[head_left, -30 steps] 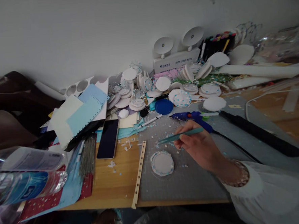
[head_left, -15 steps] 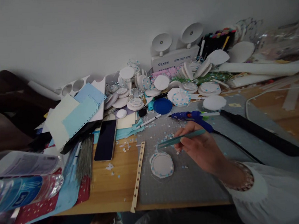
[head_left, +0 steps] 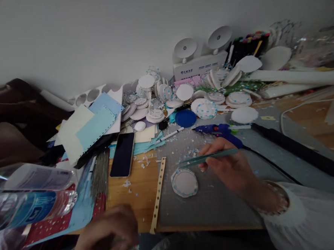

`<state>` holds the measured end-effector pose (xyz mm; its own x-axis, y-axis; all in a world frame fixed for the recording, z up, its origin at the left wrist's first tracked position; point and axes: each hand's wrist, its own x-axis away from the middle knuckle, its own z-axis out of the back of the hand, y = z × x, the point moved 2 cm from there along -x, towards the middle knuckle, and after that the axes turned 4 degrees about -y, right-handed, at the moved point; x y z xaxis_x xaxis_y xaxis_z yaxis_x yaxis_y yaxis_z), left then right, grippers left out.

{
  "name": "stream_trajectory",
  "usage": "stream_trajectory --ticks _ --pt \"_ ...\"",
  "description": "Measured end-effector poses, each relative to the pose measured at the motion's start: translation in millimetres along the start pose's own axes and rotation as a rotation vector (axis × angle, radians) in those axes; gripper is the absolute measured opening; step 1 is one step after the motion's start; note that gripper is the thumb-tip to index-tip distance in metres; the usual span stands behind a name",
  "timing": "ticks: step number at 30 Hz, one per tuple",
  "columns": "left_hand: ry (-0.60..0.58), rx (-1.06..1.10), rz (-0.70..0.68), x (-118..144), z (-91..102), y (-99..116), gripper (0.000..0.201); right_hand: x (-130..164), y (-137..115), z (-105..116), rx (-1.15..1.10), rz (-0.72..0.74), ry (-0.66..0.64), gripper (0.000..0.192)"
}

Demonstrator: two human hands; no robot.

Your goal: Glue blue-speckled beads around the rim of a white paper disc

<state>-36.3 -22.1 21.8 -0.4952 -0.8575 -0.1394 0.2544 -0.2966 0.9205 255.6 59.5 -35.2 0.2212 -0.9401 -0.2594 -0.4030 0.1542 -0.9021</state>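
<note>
Cluttered against a white wall, your wooden desk (head_left: 137, 202) carries a grey cutting mat (head_left: 217, 205). Your right hand (head_left: 232, 168) pinches teal tweezers (head_left: 207, 157) shut-fingered, tips hovering just above a blue-dotted white disc (head_left: 184, 182) on the mat. Your left hand (head_left: 106, 238) is at the desk's near edge, blurred; you cannot tell its grip. A phone (head_left: 122, 154) lies well left.

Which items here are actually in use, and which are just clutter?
In use: right hand, tweezers, dotted white disc, grey mat.
Lying about: phone, glue gun, blue lid, star strip, bottle.
</note>
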Motion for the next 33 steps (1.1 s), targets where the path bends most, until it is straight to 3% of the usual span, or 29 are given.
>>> stream_trajectory --ticks 3,6,8,14,18,24,29,33 --pt "-0.005 0.141 -0.102 -61 -9.3 2 0.012 1 -2 1 0.079 0.086 0.026 0.006" --pt "-0.004 0.262 -0.008 -106 -22.6 -19 0.025 0 -4 4 0.131 0.169 0.107 0.006" --pt "-0.002 0.326 0.042 -121 -30.5 -36 0.027 -1 -5 7 0.130 0.176 0.162 0.007" --pt "-0.054 0.359 0.092 -121 -41.8 -67 0.040 -2 -3 8 0.061 0.117 0.209 0.009" --pt "-0.119 0.275 0.049 -119 -44.6 -64 0.041 -1 -5 6 0.069 0.082 0.184 0.008" --pt "-0.073 0.493 -0.024 -121 -48.5 -59 0.004 -1 -8 5 0.077 0.046 0.247 0.006" --pt "-0.089 0.475 -0.011 -120 -48.3 -60 0.003 -3 -8 5 0.093 0.039 0.270 0.007" --pt "0.022 0.440 -0.068 -123 -45.8 -60 0.013 -1 -6 6 0.076 0.016 0.260 0.007"
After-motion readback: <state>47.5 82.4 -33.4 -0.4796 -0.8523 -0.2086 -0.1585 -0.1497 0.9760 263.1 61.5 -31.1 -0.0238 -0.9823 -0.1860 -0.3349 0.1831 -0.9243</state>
